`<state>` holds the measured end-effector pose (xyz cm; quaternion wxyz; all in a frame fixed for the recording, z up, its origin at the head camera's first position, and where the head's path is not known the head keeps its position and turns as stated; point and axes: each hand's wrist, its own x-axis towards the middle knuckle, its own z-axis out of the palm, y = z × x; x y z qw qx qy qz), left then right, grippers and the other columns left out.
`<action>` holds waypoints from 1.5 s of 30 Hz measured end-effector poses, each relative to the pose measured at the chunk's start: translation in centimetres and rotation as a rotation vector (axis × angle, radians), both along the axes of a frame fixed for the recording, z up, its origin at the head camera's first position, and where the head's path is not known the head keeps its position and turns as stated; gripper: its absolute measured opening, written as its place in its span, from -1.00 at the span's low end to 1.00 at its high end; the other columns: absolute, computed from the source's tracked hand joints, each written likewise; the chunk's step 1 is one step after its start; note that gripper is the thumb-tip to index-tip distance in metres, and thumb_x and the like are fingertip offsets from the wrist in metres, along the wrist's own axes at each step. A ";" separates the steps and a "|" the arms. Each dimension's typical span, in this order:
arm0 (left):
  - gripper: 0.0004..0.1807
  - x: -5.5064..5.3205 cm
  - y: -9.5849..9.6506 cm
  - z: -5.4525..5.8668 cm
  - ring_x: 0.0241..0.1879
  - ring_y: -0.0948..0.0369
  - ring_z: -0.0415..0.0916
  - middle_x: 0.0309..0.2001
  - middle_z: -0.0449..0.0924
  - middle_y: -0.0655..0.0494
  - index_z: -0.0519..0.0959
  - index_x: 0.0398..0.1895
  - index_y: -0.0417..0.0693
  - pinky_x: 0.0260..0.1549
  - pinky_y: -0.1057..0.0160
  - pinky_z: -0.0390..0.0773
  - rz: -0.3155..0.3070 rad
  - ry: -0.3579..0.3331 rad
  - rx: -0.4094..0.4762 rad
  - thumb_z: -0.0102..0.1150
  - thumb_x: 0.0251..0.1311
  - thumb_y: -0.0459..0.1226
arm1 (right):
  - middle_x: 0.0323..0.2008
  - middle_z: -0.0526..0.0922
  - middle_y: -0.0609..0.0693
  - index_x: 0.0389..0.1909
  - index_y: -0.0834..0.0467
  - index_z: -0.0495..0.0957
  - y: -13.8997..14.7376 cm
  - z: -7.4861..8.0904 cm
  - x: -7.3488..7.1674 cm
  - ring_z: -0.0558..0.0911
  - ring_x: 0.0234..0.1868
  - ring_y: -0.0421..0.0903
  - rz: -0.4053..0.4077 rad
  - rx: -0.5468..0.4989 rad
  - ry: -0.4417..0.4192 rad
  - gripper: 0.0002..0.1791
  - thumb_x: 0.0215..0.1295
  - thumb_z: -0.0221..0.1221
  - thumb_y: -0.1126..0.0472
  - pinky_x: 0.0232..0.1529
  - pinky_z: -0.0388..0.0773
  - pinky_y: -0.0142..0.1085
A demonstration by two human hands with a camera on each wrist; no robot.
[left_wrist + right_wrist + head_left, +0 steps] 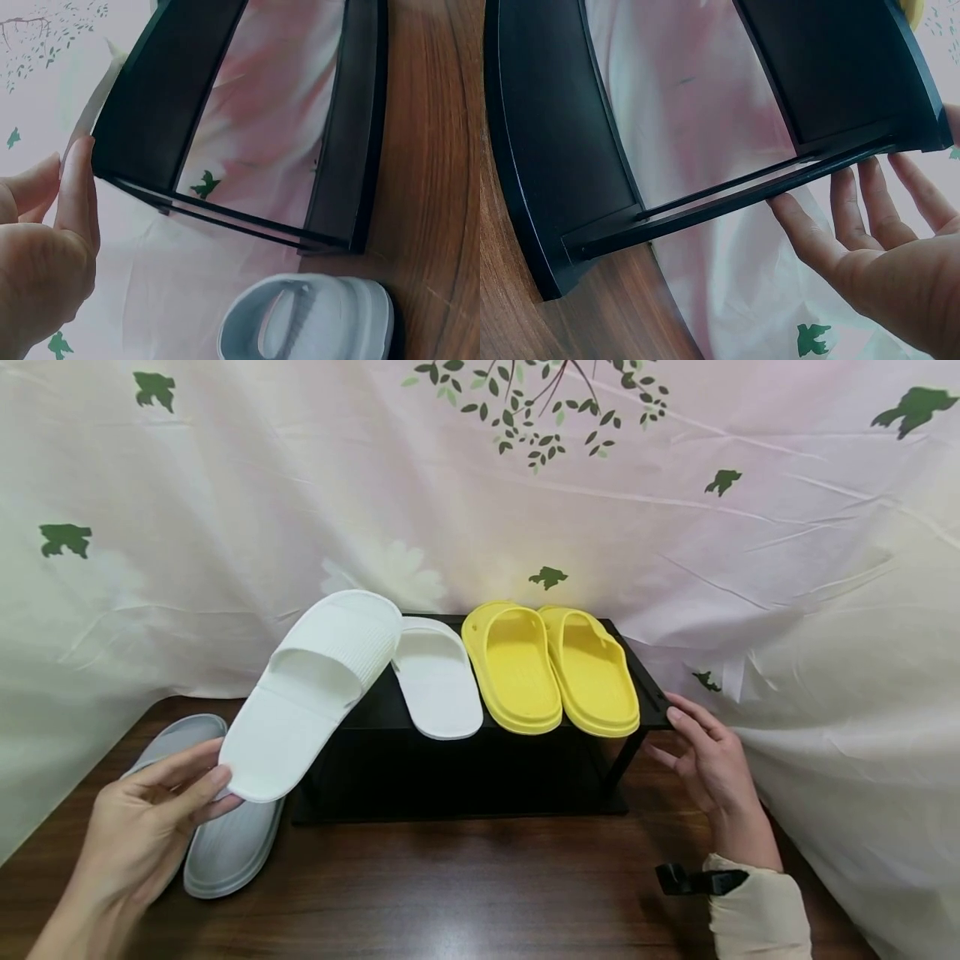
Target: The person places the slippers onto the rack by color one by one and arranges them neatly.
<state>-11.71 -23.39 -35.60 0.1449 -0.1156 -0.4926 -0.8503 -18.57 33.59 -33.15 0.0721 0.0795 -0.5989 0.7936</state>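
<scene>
A person's left hand (153,814) reaches in from the lower left, thumb and fingers brought together in a pinch; the left forearm (78,914) is bare; the right hand (708,760) extends forward at the right, fingers reaching out with small gaps between them; a cream sleeve (761,906) covers the right forearm.

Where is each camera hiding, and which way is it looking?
Head: worn on the person's head, facing forward and down at the black rack, yellow slippers and a held white slipper. Left hand, right hand and a sleeve show.
Left wrist: on that wrist, looking past the left hand toward the rack and a gray slipper.
Right wrist: on the other wrist, looking past the right hand, which touches the rack's end.
Shared: both wrist views show the rack and the bird-printed cloth.
</scene>
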 end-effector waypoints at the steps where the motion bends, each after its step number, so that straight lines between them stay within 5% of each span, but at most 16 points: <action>1: -0.56 0.0 0.1 0.1 -0.18 0.04 0.74 -0.12 0.73 -0.18 0.60 0.11 -0.46 -0.32 0.11 0.73 -0.001 -0.001 0.003 -0.04 0.24 -0.81 | 0.14 0.56 -0.09 0.31 0.13 0.54 0.0 0.0 0.0 0.65 0.04 -0.23 0.002 -0.002 0.001 -0.63 0.54 0.11 0.27 -0.11 0.74 -0.19; 17: -0.52 -0.4 2.1 1.5 -0.06 -0.05 0.71 -0.04 0.69 -0.28 0.55 0.14 -0.52 -0.18 -0.02 0.68 -0.136 0.061 0.171 -0.20 0.26 -0.85 | 0.04 0.68 -0.09 0.24 0.09 0.58 0.2 -0.1 0.0 0.67 0.02 -0.23 0.017 -0.007 0.009 -0.67 0.55 0.10 0.28 -0.12 0.74 -0.19; 30: -0.58 -0.5 4.4 2.5 -0.08 -0.01 0.71 -0.08 0.68 -0.20 0.61 0.11 -0.43 -0.18 -0.01 0.69 -0.037 -0.031 0.249 -0.04 0.28 -0.77 | 0.06 0.66 -0.11 0.24 0.08 0.60 0.0 -0.1 0.1 0.65 0.03 -0.22 -0.013 0.026 0.001 -0.67 0.55 0.11 0.26 -0.11 0.73 -0.20; 45: -0.62 -0.6 5.2 2.4 -0.13 0.06 0.69 -0.12 0.58 -0.09 0.65 0.09 -0.34 -0.16 0.09 0.71 0.043 -0.170 0.284 0.11 0.26 -0.70 | 0.05 0.66 -0.11 0.23 0.06 0.58 0.0 -0.1 0.1 0.66 0.03 -0.22 -0.014 0.027 -0.007 -0.69 0.55 0.11 0.25 -0.13 0.74 -0.19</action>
